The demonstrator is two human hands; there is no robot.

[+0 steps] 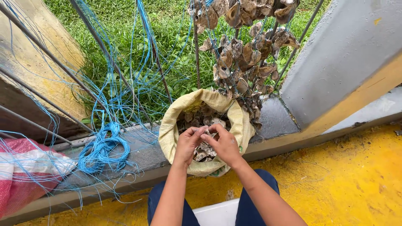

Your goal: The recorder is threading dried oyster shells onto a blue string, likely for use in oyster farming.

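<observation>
Head view: left hand (188,144) and right hand (224,144) held together over sack (167,134), fingers pinched on shell (206,133).

Just one view here, so nothing is overlapping with a second camera. It's riding on the person's head and looking steeply down and forward, pretty close in. Both forearms are coming up from the bottom edge, with the left hand (188,144) and right hand (226,144) meeting almost dead centre over the open yellow sack (167,134). The person's knees are poking in at the very bottom. Further out, the lens is taking in the yellow painted floor (343,180) lower right, a concrete curb (142,157) crossing the middle, and the grass (167,42) beyond filling the top.
</observation>
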